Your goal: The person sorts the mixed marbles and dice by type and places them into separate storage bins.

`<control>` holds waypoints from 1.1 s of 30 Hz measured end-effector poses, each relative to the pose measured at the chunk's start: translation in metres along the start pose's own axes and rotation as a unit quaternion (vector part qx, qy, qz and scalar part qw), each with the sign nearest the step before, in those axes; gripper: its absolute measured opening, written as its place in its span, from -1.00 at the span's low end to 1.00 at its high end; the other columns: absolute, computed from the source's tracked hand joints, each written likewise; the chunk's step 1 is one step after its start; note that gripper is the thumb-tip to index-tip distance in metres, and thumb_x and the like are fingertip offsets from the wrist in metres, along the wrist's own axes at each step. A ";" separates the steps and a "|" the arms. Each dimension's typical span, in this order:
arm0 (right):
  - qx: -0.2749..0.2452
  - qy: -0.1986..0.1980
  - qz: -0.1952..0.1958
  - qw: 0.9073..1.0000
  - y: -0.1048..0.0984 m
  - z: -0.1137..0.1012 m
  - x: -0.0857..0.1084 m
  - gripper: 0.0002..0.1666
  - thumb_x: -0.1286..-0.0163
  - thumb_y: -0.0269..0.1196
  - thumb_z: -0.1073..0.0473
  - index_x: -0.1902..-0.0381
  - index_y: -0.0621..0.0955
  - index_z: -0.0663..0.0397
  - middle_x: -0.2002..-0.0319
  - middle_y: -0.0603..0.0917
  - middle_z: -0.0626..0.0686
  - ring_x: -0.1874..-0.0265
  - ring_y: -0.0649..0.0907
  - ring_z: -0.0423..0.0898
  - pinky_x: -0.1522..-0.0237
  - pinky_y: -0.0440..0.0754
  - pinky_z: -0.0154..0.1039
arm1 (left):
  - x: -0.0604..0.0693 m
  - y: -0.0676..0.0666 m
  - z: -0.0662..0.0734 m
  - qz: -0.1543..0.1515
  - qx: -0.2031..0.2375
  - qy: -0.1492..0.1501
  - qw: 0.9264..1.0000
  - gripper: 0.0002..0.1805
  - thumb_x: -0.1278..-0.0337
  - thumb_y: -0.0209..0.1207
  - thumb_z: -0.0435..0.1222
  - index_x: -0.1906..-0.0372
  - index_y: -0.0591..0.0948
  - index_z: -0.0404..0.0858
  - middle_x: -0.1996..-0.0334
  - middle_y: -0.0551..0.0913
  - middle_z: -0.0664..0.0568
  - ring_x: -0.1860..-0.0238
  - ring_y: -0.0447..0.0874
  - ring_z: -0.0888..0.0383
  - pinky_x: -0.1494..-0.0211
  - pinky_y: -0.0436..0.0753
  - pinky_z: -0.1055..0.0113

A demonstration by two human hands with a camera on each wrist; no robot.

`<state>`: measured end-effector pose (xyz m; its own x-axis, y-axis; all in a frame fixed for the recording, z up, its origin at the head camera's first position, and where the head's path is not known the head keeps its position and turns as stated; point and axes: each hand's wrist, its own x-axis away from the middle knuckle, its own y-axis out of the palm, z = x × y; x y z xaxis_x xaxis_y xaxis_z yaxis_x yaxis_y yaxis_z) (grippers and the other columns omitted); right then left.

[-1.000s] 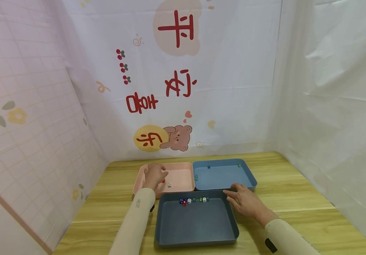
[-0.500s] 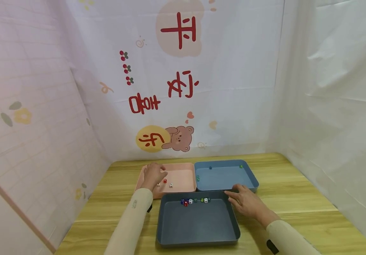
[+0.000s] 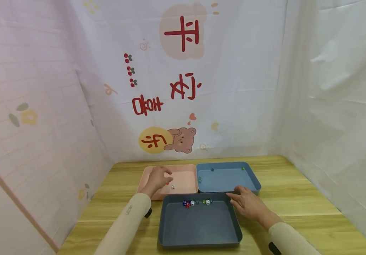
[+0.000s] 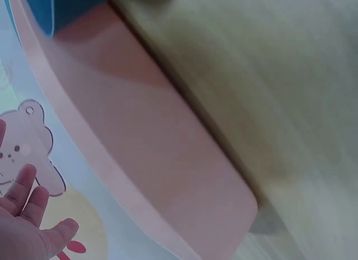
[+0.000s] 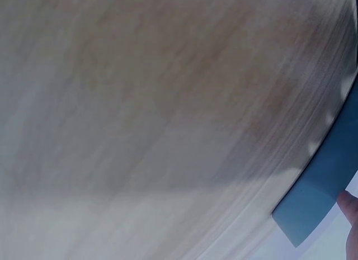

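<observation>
My left hand (image 3: 158,180) hovers over the pink tray (image 3: 184,175), thumb and fingers apart. In the left wrist view this hand (image 4: 31,221) shows loosely bent fingers and nothing between them. Under its fingertips lie a red die (image 3: 167,183), partly covered, and a white die (image 3: 173,186). My right hand (image 3: 249,204) rests at the far right corner of the dark grey tray (image 3: 199,226), fingers extended towards its rim; whether they press on it cannot be told. That tray holds a loose row of small dice along its far side, among them a blue die (image 3: 184,203), a red die (image 3: 187,205) and a white die (image 3: 208,202).
Beside the pink tray stands a blue tray (image 3: 226,177) with a green die (image 3: 243,169), a dark blue die (image 3: 212,169) and teal pieces (image 3: 199,180) in it. All three trays sit close together on a wooden table (image 3: 294,198), with white printed cloth (image 3: 234,88) hanging behind and at the sides.
My left hand has shifted slightly right and nearer, its thumb and fingers spreading wider. A white die seen by its thumb half a second ago is now hidden. The right hand stays put.
</observation>
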<state>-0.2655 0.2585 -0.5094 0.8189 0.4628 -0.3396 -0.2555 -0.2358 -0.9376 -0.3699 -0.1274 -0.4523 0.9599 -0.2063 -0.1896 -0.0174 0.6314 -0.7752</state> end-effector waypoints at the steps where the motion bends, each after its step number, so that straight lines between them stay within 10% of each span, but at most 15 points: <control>1: 0.001 -0.001 0.000 1.000 0.000 0.000 0.000 -0.58 -0.48 0.18 0.04 -0.22 0.63 -0.01 -0.07 0.52 0.22 0.01 0.56 0.18 0.01 0.55 0.15 | 0.001 0.001 0.001 -0.004 0.002 0.005 1.000 -0.75 -0.16 0.36 -0.23 0.08 0.72 -0.24 -0.16 0.49 -0.14 -0.29 0.31 -0.18 -0.26 0.40 -0.10; 16: 0.043 -0.030 0.020 0.998 -0.003 0.003 -0.002 -0.61 -0.43 0.24 0.04 -0.16 0.67 -0.01 0.00 0.57 0.21 0.07 0.59 0.17 0.01 0.55 0.16 | 0.026 0.010 0.014 -0.055 0.011 0.092 0.994 -0.75 -0.17 0.35 -0.26 0.09 0.71 -0.28 -0.14 0.47 -0.18 -0.13 0.40 -0.15 -0.14 0.51 -0.07; 33: 0.066 0.002 0.037 0.997 -0.001 0.001 -0.006 -0.66 -0.38 0.30 -0.01 -0.07 0.71 -0.08 0.09 0.60 0.11 0.15 0.65 0.11 -0.04 0.54 0.17 | 0.038 0.011 0.007 -0.042 0.009 0.090 0.995 -0.80 -0.14 0.37 -0.28 0.16 0.72 -0.28 -0.09 0.51 -0.17 -0.07 0.44 -0.13 -0.13 0.49 -0.09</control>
<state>-0.2707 0.2567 -0.5061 0.7967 0.4454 -0.4084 -0.3813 -0.1539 -0.9116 -0.3314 -0.1232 -0.4644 0.8919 -0.3885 -0.2315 0.0663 0.6187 -0.7828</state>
